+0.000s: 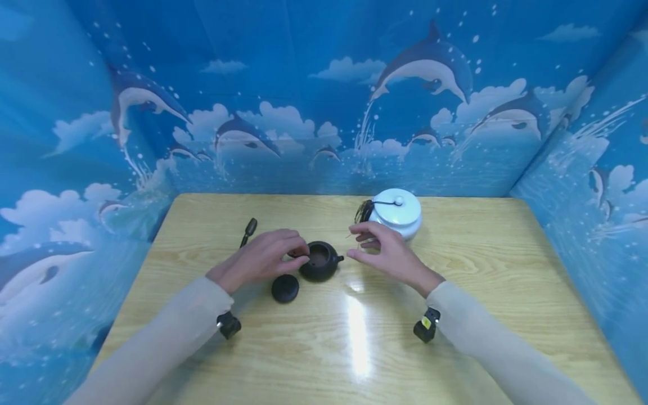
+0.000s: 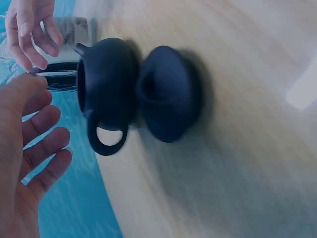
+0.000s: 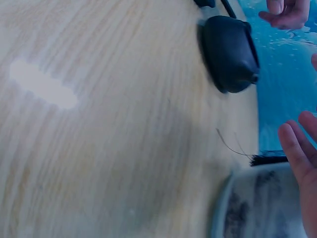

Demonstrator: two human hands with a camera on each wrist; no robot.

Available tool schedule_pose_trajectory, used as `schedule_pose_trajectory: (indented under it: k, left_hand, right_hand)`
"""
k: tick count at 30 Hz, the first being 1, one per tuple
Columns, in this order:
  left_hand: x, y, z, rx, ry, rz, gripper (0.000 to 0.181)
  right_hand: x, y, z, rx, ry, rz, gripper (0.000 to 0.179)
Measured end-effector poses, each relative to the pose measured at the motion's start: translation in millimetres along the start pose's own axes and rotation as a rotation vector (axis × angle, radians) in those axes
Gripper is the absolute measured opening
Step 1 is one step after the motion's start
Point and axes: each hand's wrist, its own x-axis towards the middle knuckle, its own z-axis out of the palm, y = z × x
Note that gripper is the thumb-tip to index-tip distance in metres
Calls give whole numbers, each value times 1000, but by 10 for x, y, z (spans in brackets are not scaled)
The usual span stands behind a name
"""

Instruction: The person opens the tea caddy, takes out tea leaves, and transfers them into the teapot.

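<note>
A dark teapot [image 1: 322,271] stands uncovered on the wooden table, its spout toward the right. Its round knobbed lid [image 2: 171,94] lies in front and to the left of it. My left hand [image 1: 270,256] hovers at the teapot's handle side, fingers loosely bent with nothing held, fingertips overlapping the rim in the head view. To the right of the spout is my right hand [image 1: 387,253], fingers relaxed and apart, holding nothing. Just behind it sits a white lidded jar [image 1: 405,216]. A black tassel [image 1: 363,212] hangs by a cord from the jar lid's knob.
Left of the teapot, partly behind my left hand, lies a slender dark tool with a wider end [image 1: 250,227]. A blue dolphin-print curtain [image 1: 304,112] encloses the table [image 1: 304,349] at the back and sides.
</note>
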Motion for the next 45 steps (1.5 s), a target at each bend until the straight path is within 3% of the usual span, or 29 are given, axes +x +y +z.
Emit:
schedule_pose_trajectory:
  k: [13,17,25,34,45]
  left_hand:
    - [557,106,-246,-10,-78,-50,24]
    - [666,145,-283,1,-94,-55,26]
    - [828,230,-334,-14,-113,-121,31]
    - [1048,304,-364,-7,-61,-108,40]
    - [1296,339,-359,-48,-35,-118,46]
  right_hand:
    - [-164,-183,-540,-87,102,1,55]
    - [-196,-204,-696,-93,145,-4,53]
    - [-249,-190,-934,-78,220,38,53]
    - [-273,-18,-1144,-70,291,142,61]
    - [-223,302,-1269,-64,263,192,84]
